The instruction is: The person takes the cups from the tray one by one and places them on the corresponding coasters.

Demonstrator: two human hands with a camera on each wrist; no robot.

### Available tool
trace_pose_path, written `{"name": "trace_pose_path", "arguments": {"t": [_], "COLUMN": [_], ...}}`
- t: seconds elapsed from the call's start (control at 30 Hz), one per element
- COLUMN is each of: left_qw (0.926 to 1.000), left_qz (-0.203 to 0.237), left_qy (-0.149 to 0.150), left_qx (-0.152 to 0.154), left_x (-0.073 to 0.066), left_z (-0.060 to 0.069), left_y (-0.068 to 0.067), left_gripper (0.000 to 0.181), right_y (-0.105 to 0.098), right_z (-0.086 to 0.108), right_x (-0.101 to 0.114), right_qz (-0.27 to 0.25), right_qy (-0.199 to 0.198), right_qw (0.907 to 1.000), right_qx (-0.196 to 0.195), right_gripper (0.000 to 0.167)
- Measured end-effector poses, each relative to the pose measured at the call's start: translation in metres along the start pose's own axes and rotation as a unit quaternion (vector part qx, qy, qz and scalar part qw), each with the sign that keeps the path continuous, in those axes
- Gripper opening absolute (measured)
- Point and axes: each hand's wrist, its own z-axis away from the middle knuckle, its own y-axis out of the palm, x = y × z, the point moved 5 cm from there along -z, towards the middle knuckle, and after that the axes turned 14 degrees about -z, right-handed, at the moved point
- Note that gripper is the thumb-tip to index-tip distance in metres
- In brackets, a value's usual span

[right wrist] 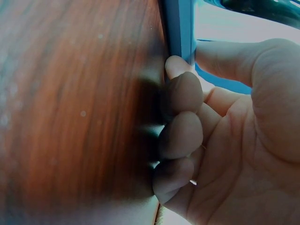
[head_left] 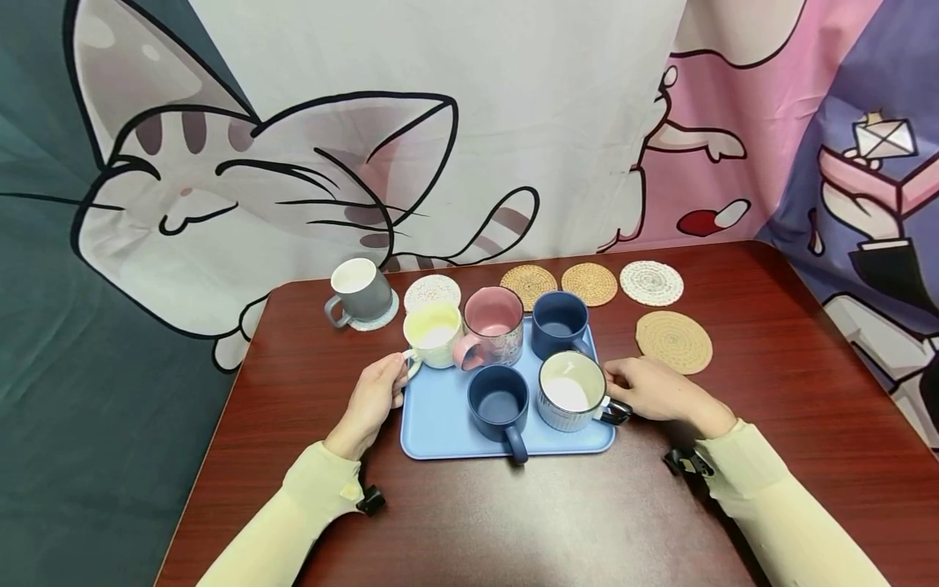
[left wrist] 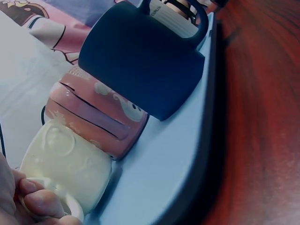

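Note:
My left hand (head_left: 372,403) grips the handle of the pale yellow mug (head_left: 440,352) at the blue tray's (head_left: 440,428) back left; in the left wrist view its curled fingers (left wrist: 42,202) meet the handle. My right hand (head_left: 660,390) pinches the tray's right edge beside the black mug handle; in the right wrist view the thumb lies over the rim (right wrist: 180,28) and the other fingers curl below. A pink mug (head_left: 506,349), a back navy mug (head_left: 553,341), a front navy mug (head_left: 491,424) and a cream mug (head_left: 565,417) also stand on the tray.
A grey mug (head_left: 367,303) stands on a coaster at the back left. A white speckled coaster (head_left: 433,287), woven tan coasters (head_left: 589,284) and a pale one (head_left: 651,283) line the back; another tan coaster (head_left: 675,342) lies near my right hand. A printed cloth hangs behind.

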Motion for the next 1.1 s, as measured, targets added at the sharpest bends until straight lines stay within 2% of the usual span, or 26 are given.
{"name": "trace_pose_path", "arguments": {"t": [0.2, 0.4, 0.57, 0.83, 1.1], "left_qw": [0.9997, 0.9995, 0.9994, 0.999, 0.9989], "left_qz": [-0.006, -0.011, 0.005, -0.015, -0.015], "left_qy": [0.016, 0.021, 0.023, 0.018, 0.011], "left_qx": [-0.017, -0.023, -0.024, -0.037, -0.042], "left_x": [-0.01, -0.02, -0.026, -0.029, -0.03], "left_z": [-0.004, -0.015, -0.025, -0.046, -0.069], "left_y": [-0.006, -0.01, -0.011, -0.014, -0.018], "left_gripper": [0.039, 0.039, 0.039, 0.037, 0.037], "right_y": [0.0, 0.0, 0.001, 0.0, -0.001], "right_z": [0.0, 0.001, 0.0, 0.001, 0.001], "right_x": [0.001, 0.0, -0.001, 0.002, 0.003], "right_qz": [0.0, 0.001, 0.004, 0.006, 0.002], "right_qy": [-0.004, -0.008, -0.006, -0.011, -0.011], "right_qw": [1.0, 1.0, 1.0, 0.9999, 0.9999], "right_qx": [-0.001, -0.004, -0.002, -0.005, -0.004], "right_gripper": [0.03, 0.03, 0.031, 0.031, 0.03]}}
